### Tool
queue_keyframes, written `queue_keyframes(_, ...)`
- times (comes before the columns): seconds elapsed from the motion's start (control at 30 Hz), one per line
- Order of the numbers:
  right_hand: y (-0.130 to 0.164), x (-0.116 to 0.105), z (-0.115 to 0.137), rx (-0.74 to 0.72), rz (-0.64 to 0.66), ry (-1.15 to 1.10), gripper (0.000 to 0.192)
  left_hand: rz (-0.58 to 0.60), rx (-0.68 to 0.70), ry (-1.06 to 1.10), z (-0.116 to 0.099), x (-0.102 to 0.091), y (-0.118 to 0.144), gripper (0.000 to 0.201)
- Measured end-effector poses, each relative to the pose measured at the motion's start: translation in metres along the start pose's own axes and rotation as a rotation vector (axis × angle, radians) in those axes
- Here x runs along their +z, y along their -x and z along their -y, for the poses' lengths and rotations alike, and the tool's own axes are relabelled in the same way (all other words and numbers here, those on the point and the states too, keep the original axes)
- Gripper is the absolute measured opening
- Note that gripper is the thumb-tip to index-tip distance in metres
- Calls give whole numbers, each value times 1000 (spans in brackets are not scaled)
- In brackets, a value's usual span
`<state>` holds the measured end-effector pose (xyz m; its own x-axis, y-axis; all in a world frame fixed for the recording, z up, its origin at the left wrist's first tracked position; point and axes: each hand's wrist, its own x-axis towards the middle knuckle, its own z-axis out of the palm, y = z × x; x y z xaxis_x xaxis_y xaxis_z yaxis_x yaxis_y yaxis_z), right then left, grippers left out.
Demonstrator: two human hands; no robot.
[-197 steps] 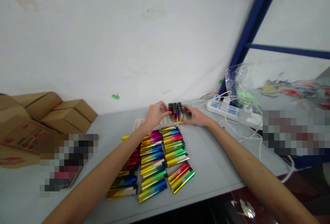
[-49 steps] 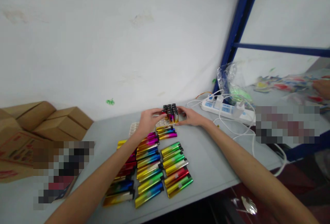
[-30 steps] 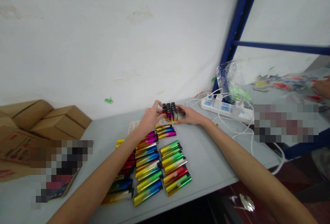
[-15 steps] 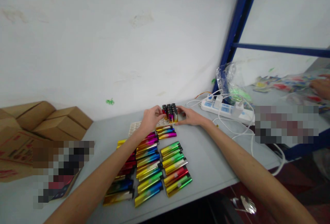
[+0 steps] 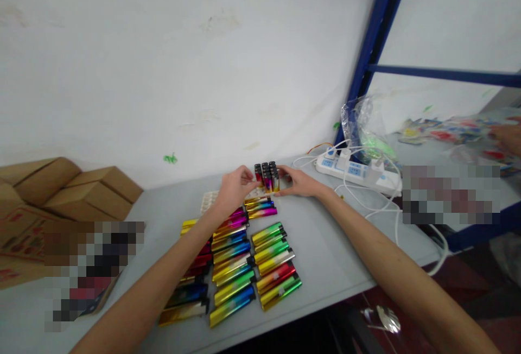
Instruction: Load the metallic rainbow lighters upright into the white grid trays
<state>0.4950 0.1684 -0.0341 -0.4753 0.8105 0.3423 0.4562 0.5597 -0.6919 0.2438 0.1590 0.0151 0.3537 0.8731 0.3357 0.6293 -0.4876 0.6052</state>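
Observation:
Several upright lighters (image 5: 268,179) with black tops stand close together at the right end of a pale tray with rows of holes (image 5: 209,200). At their left edge, my left hand (image 5: 235,188) is closed, thumb and forefinger pinched at a red lighter (image 5: 258,176). My right hand (image 5: 300,183) curves along the right side of the group, thumb and forefinger apart, its fingertips at the lighters and the tray's edge. Shiny two-tone lighters (image 5: 233,256) lie in columns on the grey table; my left forearm covers part of the left column.
Brown cardboard boxes (image 5: 87,194) stand at the left. A white power strip (image 5: 358,172) with plugs and trailing cables lies right of my right hand, by a blue metal frame (image 5: 368,44). Another person's hand (image 5: 507,138) is at the far right, among colourful packets (image 5: 443,130).
The view has shifted slightly, moving the table things a little to the left in the picture. Both hands stay at the upright lighters, with hardly any movement.

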Motion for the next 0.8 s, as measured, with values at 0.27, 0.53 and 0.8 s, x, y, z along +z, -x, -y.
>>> queue_keyframes(0.27, 0, 2, -5, 4, -2, -20, 86, 261, 346, -313, -19, -2, 59, 22)
queue_keyframes(0.53, 0, 2, -5, 3, -10, 10, 84, 354, 364, -502, -30, 11, 65, 25)
queue_keyframes(0.8, 0, 1, -3, 22, -2, 14, 86, 231, 159, 117, -47, -1, 63, 21)
